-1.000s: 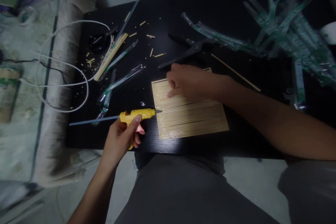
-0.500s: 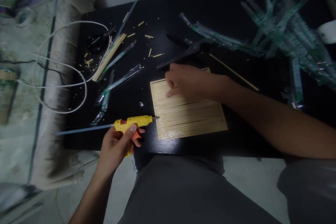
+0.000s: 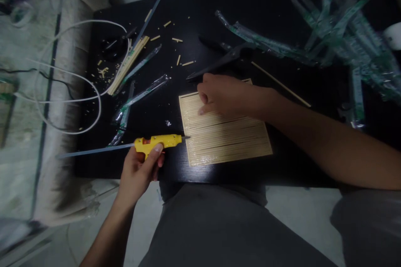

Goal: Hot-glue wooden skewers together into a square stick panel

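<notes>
A yellow hot glue gun (image 3: 167,140) is gripped in my left hand (image 3: 138,171), its fingers wrapped round the handle. From the gun's back end sticks out a long translucent glue stick (image 3: 97,150). The metal nozzle points right, at the left edge of a flat panel of thin wooden sticks (image 3: 232,135); shiny glue shows along that edge. My right hand (image 3: 219,94) rests over the panel's upper part with fingers curled down. Thumb and index finger are close together on the sticks, and anything between them is hidden.
Behind the panel lies a dark knife or scissors blade (image 3: 216,64). One loose stick (image 3: 280,83) is at the right. Clear green-marked wrappers (image 3: 354,33) pile up far right. A stick bundle (image 3: 128,66), black scissors (image 3: 111,48) and white cord (image 3: 99,112) lie left.
My left fingers have closed further round the glue gun's handle, covering most of the orange trigger. The right hand stays on the panel. The view has shifted slightly.
</notes>
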A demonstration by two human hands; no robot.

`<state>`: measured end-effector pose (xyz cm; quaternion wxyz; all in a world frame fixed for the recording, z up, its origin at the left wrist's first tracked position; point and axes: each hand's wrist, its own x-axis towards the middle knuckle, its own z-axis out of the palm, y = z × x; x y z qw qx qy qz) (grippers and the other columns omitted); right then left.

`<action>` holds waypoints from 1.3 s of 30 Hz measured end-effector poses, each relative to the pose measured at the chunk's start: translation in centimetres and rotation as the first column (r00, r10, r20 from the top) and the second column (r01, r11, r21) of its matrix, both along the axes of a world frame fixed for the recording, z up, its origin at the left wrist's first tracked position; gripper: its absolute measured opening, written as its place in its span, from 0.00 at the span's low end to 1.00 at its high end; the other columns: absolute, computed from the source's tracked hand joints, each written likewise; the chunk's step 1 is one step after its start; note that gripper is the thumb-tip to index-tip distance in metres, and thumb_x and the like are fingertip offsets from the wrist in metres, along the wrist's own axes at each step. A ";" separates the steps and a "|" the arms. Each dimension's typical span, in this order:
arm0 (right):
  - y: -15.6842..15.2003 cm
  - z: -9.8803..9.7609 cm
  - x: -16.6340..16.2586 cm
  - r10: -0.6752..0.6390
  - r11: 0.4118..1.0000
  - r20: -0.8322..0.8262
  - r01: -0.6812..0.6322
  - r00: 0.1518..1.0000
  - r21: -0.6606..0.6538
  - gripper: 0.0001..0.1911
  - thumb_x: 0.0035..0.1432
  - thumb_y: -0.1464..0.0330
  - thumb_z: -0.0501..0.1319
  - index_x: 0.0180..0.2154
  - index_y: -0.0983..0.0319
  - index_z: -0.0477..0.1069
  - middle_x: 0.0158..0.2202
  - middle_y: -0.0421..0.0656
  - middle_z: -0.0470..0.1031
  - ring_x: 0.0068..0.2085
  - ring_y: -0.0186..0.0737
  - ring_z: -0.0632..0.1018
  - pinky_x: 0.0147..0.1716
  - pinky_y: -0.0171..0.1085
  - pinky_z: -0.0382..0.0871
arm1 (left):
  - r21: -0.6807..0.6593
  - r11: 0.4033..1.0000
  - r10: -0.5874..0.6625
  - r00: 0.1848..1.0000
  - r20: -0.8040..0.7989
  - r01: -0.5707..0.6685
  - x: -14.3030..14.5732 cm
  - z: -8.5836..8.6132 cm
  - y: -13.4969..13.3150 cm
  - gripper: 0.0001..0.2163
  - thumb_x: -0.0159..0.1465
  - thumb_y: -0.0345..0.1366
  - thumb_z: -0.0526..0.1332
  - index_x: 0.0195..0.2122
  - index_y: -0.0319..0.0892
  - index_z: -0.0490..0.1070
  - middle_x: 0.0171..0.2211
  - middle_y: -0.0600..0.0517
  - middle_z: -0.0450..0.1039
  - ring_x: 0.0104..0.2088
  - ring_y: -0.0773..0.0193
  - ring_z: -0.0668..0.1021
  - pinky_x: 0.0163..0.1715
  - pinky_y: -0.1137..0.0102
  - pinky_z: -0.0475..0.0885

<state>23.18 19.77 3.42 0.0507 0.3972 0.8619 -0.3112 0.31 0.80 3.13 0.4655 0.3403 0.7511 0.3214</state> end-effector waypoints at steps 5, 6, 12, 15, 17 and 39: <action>0.1 -0.3 0.1 0.000 1.000 -0.015 0.000 1.000 -0.004 0.13 0.62 0.60 0.72 0.40 0.62 0.77 0.49 0.46 0.72 0.43 0.42 0.74 0.41 0.39 0.62 | 0.017 0.999 0.032 0.999 0.003 -0.032 -0.1 -0.2 0.3 0.19 0.63 0.52 0.70 0.33 0.45 0.64 0.18 0.62 0.64 0.13 0.72 0.66 0.12 0.76 0.60; 0.1 -0.4 0.1 0.004 1.000 -0.020 -0.004 1.000 -0.004 0.13 0.62 0.59 0.72 0.40 0.62 0.77 0.49 0.46 0.72 0.43 0.42 0.74 0.41 0.39 0.62 | 0.023 0.999 0.040 0.999 0.005 -0.041 -0.2 -0.3 0.5 0.19 0.63 0.52 0.70 0.33 0.45 0.64 0.18 0.62 0.64 0.13 0.72 0.66 0.12 0.76 0.61; 0.2 -0.2 0.1 0.007 1.000 -0.009 -0.007 1.000 0.000 0.13 0.61 0.60 0.72 0.39 0.63 0.76 0.47 0.46 0.71 0.41 0.41 0.73 0.40 0.38 0.62 | 0.065 0.996 0.056 0.996 0.067 -0.061 -0.3 -0.6 1.6 0.20 0.61 0.52 0.72 0.33 0.46 0.63 0.17 0.64 0.61 0.12 0.73 0.63 0.11 0.75 0.61; 0.1 -0.2 0.1 0.003 1.000 -0.013 -0.003 1.000 -0.003 0.14 0.62 0.60 0.72 0.40 0.63 0.76 0.48 0.46 0.71 0.42 0.41 0.73 0.40 0.38 0.62 | 0.077 0.997 0.014 0.999 0.048 -0.017 -0.5 -0.6 1.9 0.18 0.64 0.51 0.70 0.31 0.45 0.65 0.17 0.62 0.63 0.13 0.72 0.64 0.12 0.75 0.62; 0.1 -0.3 0.1 0.001 1.000 -0.014 -0.001 1.000 -0.004 0.14 0.62 0.60 0.72 0.40 0.62 0.76 0.49 0.46 0.71 0.42 0.41 0.73 0.41 0.39 0.62 | 0.063 0.997 -0.036 0.999 0.013 0.035 -0.7 -0.5 2.0 0.18 0.67 0.52 0.67 0.31 0.44 0.69 0.19 0.58 0.69 0.13 0.71 0.67 0.13 0.74 0.63; 0.2 -0.7 0.0 -0.002 1.000 -0.037 0.003 0.999 0.026 0.14 0.60 0.60 0.73 0.39 0.63 0.76 0.46 0.44 0.70 0.41 0.39 0.74 0.41 0.38 0.63 | 0.142 0.989 -0.034 0.999 -0.025 0.037 -0.7 -1.0 3.8 0.18 0.68 0.50 0.67 0.30 0.42 0.70 0.19 0.57 0.69 0.13 0.72 0.65 0.11 0.74 0.62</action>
